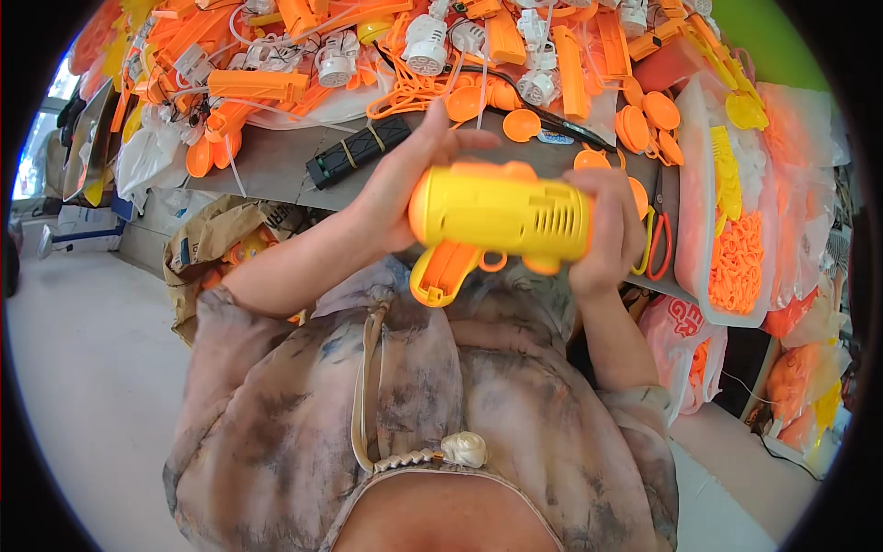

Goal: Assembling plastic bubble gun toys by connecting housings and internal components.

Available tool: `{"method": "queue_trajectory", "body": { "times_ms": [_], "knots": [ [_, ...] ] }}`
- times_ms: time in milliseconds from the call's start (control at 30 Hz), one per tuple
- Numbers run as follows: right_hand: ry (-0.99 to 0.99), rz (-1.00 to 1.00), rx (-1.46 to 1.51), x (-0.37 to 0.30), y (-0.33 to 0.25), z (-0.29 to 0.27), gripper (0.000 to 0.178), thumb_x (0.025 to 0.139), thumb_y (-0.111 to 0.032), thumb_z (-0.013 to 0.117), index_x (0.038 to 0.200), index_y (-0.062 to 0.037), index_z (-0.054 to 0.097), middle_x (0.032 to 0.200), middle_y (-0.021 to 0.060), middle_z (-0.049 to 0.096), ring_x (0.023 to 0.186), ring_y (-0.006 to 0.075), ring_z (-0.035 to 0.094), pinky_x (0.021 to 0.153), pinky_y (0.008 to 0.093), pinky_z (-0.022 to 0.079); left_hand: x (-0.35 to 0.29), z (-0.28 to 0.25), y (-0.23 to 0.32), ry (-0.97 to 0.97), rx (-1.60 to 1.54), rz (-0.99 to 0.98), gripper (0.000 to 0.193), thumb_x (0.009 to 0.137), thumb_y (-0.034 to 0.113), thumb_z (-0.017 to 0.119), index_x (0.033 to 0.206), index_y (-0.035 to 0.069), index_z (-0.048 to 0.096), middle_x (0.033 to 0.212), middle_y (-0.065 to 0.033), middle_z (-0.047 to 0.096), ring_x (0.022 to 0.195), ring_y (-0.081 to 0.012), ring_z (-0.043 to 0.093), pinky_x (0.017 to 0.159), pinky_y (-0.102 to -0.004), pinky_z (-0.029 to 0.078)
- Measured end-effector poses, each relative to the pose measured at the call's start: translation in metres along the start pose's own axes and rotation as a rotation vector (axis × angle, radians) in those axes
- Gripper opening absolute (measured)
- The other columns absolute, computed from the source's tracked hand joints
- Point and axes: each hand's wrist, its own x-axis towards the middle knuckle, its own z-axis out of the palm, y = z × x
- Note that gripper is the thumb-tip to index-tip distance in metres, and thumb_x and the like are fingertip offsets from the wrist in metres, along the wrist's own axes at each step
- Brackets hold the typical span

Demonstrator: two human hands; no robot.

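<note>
A yellow and orange toy gun [515, 216] is raised in front of my chest, its handle hanging downward with the orange inside showing. My right hand [609, 235] grips its right end, the fingers curled round the yellow body. At the other end, the palm of my left hand [405, 175] rests against the orange end piece. Its visible fingers are stretched out above the gun, while the rest are hidden behind it. Beyond my left hand, a black rectangular block [359, 152] with two bands round it lies on the grey table [276, 175].
Orange parts and white motor units [426, 44] are heaped along the table's far side. Scissors [660, 235] lie at right, beside a white bin [727, 308] of small orange and yellow pieces. A brown paper bag [189, 253] stands at left, a plastic bag [670, 336] at right.
</note>
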Motion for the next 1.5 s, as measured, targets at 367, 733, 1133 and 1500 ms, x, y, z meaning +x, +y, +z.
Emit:
{"method": "queue_trajectory", "body": {
  "times_ms": [367, 733, 1133, 1500],
  "knots": [
    [0.017, 0.193, -0.167, 0.023, 0.047, 0.013, 0.023, 0.093, -0.016, 0.051, 0.085, 0.0034, 0.059, 0.077, 0.0048, 0.057, 0.068, 0.0096, 0.051, 0.062, 0.0241, 0.042, 0.001, -0.032, -0.018, 0.097, 1.088, 0.661, 0.063, 0.081, 0.014, 0.07, 0.129, -0.003, 0.034, 0.116, -0.0153, 0.05, 0.108, -0.024, 0.051, 0.092, -0.0335, 0.042],
    [-0.64, -0.341, -0.888, 0.107, 0.009, 0.106, 0.012, 0.075, -0.01, 0.061, 0.083, -0.0016, 0.064, 0.078, 0.0105, 0.063, 0.066, 0.026, 0.063, 0.056, 0.0351, 0.051, 0.015, -0.035, -0.031, 0.29, 1.261, 0.952, 0.052, 0.081, 0.013, 0.066, 0.124, -0.002, 0.041, 0.117, -0.0217, 0.047, 0.11, -0.0374, 0.047, 0.093, -0.0404, 0.04],
    [-0.665, -0.261, -0.977, 0.12, 0.016, 0.12, 0.011, 0.07, -0.007, 0.059, 0.075, -0.0041, 0.068, 0.071, 0.0125, 0.066, 0.068, 0.027, 0.067, 0.055, 0.0382, 0.052, 0.012, -0.032, -0.028, 0.327, 1.167, 0.898, 0.062, 0.078, 0.014, 0.07, 0.129, -0.003, 0.039, 0.117, -0.0215, 0.051, 0.106, -0.0349, 0.052, 0.09, -0.0388, 0.043],
    [-0.673, -0.118, -0.922, 0.123, 0.011, 0.107, 0.016, 0.081, -0.015, 0.055, 0.079, -0.003, 0.065, 0.076, 0.0184, 0.065, 0.071, 0.031, 0.065, 0.061, 0.0423, 0.05, 0.012, -0.031, -0.031, 0.326, 1.182, 0.95, 0.065, 0.078, 0.015, 0.071, 0.13, -0.004, 0.038, 0.117, -0.0211, 0.052, 0.105, -0.0322, 0.055, 0.089, -0.0372, 0.045]
  ]
}}
